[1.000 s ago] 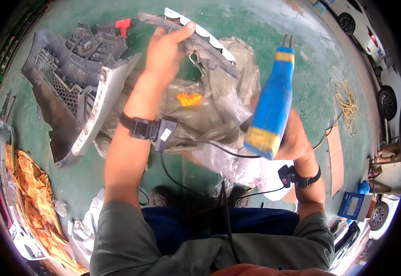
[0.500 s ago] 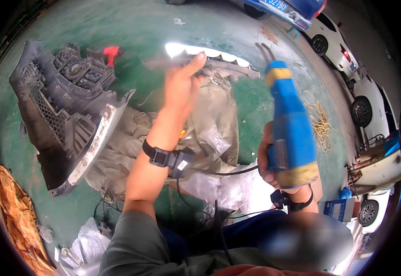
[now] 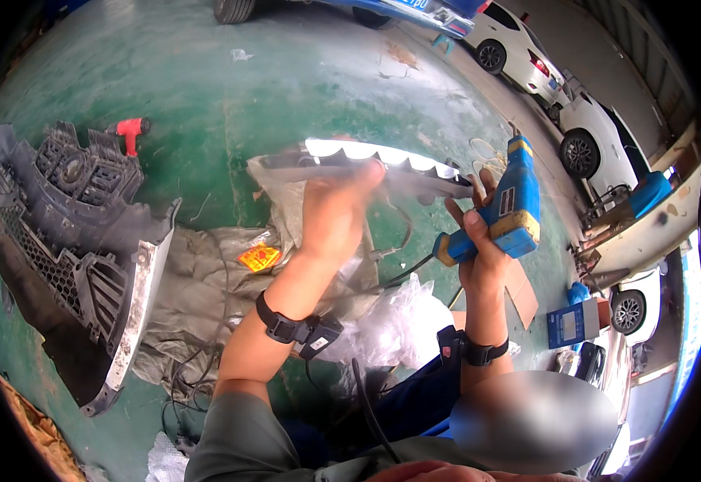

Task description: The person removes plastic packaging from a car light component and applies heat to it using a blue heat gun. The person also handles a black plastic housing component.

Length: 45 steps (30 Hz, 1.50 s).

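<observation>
1. L hand (image 3: 336, 218): grip closed on the long strip (image 3: 390, 158), thumb on its near edge, a bit blurry. Strip is held up off the floor; shiny white wavy edge on the far side.
2. R hand (image 3: 485, 259): grip round the handle of the blue tool (image 3: 520, 193). Some fingers poke out twd strip's R end; can't tell if they touch. Small gap betw. strip end & tool; tool's tip points away.
3. Cord (image 3: 410, 274) runs L from tool's handle, below the strip.
4. Under the arms: gray cloth (image 3: 194, 309) w/ orange packet (image 3: 259, 257) on top; clear wrap (image 3: 402, 321) by its R edge.
5. L side: dark bumper (image 3: 117, 189), chipped white edge facing the cloth. Green floor (image 3: 181, 161) shows betw. bumper & strip's L end, so they're well apart.
6. R side: cardboard (image 3: 521, 296), then blue box (image 3: 573, 324).
7. Far: red tool (image 3: 130, 132) just beside bumper's far edge. Wide floor from strip's far edge to blue car (image 3: 427, 20); white cars (image 3: 519, 52) far R.
</observation>
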Motion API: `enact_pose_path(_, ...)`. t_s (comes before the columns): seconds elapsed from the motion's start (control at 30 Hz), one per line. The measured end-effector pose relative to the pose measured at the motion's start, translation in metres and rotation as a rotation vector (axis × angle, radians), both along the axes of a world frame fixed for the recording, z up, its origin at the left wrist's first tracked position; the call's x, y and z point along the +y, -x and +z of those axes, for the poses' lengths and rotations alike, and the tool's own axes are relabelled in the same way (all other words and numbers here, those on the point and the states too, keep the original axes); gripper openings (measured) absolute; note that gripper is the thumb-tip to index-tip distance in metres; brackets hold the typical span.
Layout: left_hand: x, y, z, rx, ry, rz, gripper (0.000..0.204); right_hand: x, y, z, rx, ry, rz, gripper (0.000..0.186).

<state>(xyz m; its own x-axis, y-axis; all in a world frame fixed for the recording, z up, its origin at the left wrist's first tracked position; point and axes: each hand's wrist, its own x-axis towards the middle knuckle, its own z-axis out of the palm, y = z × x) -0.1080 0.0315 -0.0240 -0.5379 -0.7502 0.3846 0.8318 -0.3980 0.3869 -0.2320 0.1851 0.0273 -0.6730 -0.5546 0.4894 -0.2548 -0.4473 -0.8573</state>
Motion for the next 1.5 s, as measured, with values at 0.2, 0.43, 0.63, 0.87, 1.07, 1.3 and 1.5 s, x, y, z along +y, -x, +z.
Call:
enact_pose_path(0.2,0.015,-0.003,0.004,-0.025,0.029,-0.003,0.075,0.001,0.011,-0.01,0.137,-0.096,-0.114,0.051)
enact_pose_path(0.43,0.017,0.0,-0.001,-0.122,0.149,-0.226,0.078,0.003,0.021,-0.014,0.054,-0.058,-0.108,0.047)
enact_pose_path(0.63,0.014,0.008,-0.013,-0.106,0.251,-0.332,0.089,0.007,0.03,-0.014,0.014,-0.049,-0.097,0.048)
enact_pose_path(0.87,0.017,-0.002,-0.007,0.032,0.22,-0.298,0.093,0.008,0.049,-0.019,-0.133,0.052,-0.067,0.052)
enact_pose_path(1.07,0.015,-0.006,-0.003,-0.038,0.067,-0.272,0.059,0.007,0.042,-0.02,-0.078,0.068,-0.075,0.05)
enact_pose_path(1.3,0.015,-0.005,-0.002,-0.069,0.052,-0.241,0.052,0.009,0.042,-0.022,-0.065,0.066,-0.091,0.047)
enact_pose_path(1.5,0.011,-0.009,-0.001,-0.074,0.044,-0.213,0.049,0.012,0.044,-0.024,0.03,-0.002,-0.113,0.048)
